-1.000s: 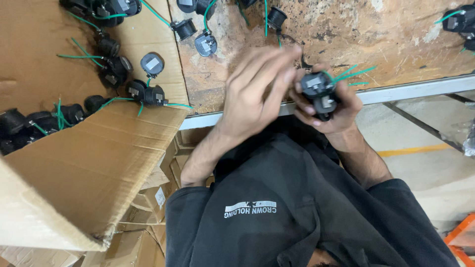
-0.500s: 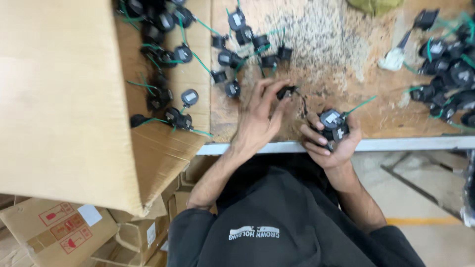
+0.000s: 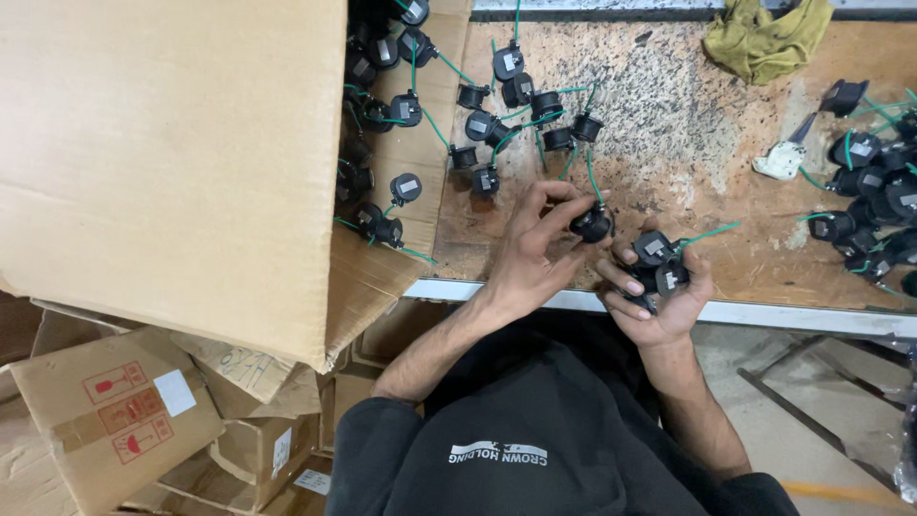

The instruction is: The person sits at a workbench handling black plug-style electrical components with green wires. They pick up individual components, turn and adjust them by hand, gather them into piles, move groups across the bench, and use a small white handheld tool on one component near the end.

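Since half a second ago, left hand (image 3: 535,250) has drawn back from the scattered parts, its fingers now pinched on a small black round plastic part with a green wire (image 3: 592,225), above the worn wooden bench (image 3: 688,143) edge. Just beside it, right hand (image 3: 659,301) is closed around a cluster of black parts (image 3: 657,263). More such wired parts (image 3: 382,115) spill from the big open cardboard box (image 3: 172,162) at left.

Both bare forearms reach forward and converge. The left hand (image 3: 535,250) is palm-down with its fingers (image 3: 564,212) curled and pinching at the tips. The right hand (image 3: 659,291) lies just beside it, palm up, cupped, thumb bent inward across the palm.
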Action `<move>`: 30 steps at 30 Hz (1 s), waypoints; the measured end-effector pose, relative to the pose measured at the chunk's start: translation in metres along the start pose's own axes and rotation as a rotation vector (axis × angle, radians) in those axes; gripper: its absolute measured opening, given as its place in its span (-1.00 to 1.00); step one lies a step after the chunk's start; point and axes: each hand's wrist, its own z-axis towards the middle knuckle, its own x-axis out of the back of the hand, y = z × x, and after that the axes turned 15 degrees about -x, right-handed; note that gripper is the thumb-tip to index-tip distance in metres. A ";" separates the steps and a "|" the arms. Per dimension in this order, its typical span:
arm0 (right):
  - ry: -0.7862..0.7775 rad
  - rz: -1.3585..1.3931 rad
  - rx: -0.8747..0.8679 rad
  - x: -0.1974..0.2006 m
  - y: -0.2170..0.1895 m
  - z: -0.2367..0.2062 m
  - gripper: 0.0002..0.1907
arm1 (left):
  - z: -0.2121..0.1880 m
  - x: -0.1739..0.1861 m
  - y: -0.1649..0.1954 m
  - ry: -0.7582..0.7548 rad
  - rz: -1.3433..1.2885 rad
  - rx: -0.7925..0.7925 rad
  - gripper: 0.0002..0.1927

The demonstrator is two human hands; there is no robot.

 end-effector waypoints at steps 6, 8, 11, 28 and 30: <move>0.053 -0.055 0.014 0.002 0.001 0.010 -0.49 | 0.000 0.001 0.000 0.059 -0.309 0.248 -0.45; 0.040 -0.041 0.007 0.004 0.001 0.011 -0.48 | -0.001 0.000 -0.002 0.079 -0.379 0.280 -0.46; 0.050 -0.046 0.001 0.012 0.000 0.008 -0.46 | -0.007 -0.005 -0.007 0.109 -0.482 0.319 -0.45; 0.293 -0.233 0.114 0.035 -0.008 0.009 -0.34 | -0.003 -0.011 -0.012 0.003 -0.273 0.230 -0.41; 0.418 -0.289 0.167 0.035 -0.006 0.011 -0.23 | -0.002 -0.009 -0.006 -0.069 0.029 0.040 -0.41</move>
